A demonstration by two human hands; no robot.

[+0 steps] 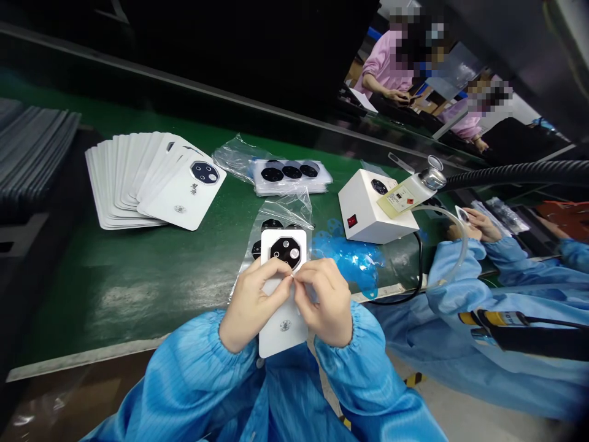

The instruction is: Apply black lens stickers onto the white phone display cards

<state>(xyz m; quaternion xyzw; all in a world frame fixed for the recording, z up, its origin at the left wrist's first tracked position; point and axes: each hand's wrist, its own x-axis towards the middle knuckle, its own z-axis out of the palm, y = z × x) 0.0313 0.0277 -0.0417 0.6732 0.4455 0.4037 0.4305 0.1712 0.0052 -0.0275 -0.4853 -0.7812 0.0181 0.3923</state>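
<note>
A white phone back cover (284,304) lies in front of me, partly past the table's front edge. It carries a black eight-sided camera lens piece (288,248) near its top and a small dark print lower down. Over the lens piece's lower edge, the fingertips of my left hand (253,304) and my right hand (326,301) meet in a pinch. Whatever sits between them is too small to make out. Behind the cover, a clear plastic bag (294,209) holds several black lens pieces, partly hidden by the cover.
Fanned white covers (133,184) lie at the left, beyond them stacked grey trays (37,147). Bagged lens pieces (292,175) lie at the back. Blue film scraps (350,252) lie near a white box (377,209) supporting a pump bottle (405,190). A co-worker's blue sleeve (453,258) is at right.
</note>
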